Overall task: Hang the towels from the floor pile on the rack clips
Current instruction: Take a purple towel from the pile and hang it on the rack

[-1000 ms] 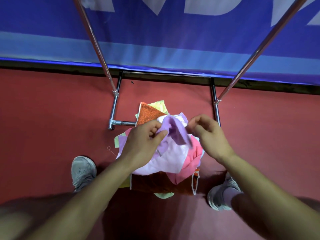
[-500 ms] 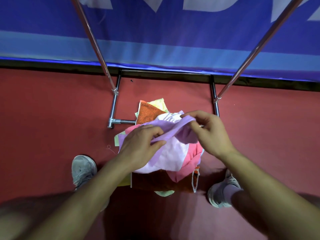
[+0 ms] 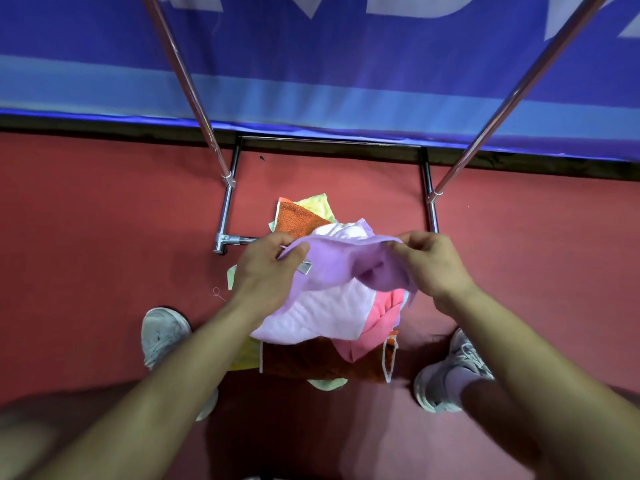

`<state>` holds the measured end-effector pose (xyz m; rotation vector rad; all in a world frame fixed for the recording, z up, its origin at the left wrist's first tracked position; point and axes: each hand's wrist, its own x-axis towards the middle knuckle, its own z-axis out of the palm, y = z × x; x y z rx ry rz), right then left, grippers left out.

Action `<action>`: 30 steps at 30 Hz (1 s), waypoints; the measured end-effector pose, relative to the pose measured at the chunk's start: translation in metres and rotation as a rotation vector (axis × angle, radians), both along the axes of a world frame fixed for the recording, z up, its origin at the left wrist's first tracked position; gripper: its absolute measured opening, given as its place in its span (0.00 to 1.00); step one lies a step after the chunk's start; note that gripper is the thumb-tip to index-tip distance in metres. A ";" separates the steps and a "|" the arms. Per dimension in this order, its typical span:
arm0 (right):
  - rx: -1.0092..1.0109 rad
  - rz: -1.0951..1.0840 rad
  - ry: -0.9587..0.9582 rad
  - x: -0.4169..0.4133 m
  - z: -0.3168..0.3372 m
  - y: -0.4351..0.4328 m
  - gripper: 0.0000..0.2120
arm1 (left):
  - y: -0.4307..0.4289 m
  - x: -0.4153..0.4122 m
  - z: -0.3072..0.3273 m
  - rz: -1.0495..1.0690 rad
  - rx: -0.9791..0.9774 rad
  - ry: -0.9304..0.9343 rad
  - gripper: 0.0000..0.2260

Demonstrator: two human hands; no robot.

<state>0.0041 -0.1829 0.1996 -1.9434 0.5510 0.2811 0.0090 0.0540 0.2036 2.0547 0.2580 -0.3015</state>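
Note:
A lilac towel [image 3: 341, 263] is stretched between my two hands above the floor pile. My left hand [image 3: 270, 271] pinches its left corner, near a small grey label. My right hand [image 3: 431, 265] pinches its right end, where the cloth bunches. Under it lies the pile [image 3: 311, 365] of towels: pale pink, bright pink, orange, dark brown and yellow ones. The rack's chrome base [image 3: 227, 216] frames the pile on the red floor, and its two slanted poles [image 3: 188, 88] rise out of the top of the view. No rack clips are in view.
My grey shoes stand on either side of the pile, the left shoe [image 3: 162, 336] and the right shoe [image 3: 450, 375]. A blue banner [image 3: 329, 64] hangs behind the rack. A scrap of thread [image 3: 217, 294] lies on the floor left of the pile.
My hands have moved apart and slightly up, pulling the lilac towel's top edge taut. It was bunched between them a second ago.

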 end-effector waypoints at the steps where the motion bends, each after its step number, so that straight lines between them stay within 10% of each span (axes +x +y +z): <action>1: 0.090 -0.014 0.053 -0.002 0.002 0.005 0.12 | -0.002 -0.001 -0.001 0.037 0.014 -0.023 0.08; 9: 0.515 -0.089 0.138 -0.004 0.019 0.040 0.12 | -0.025 -0.016 -0.013 0.023 -0.041 -0.047 0.06; 22: 0.301 -0.184 0.184 0.003 0.007 0.035 0.12 | -0.013 0.003 -0.004 0.506 -0.200 0.156 0.09; 30: 0.265 -0.019 0.218 -0.006 0.002 0.040 0.14 | -0.027 -0.010 -0.007 0.266 -0.037 0.140 0.12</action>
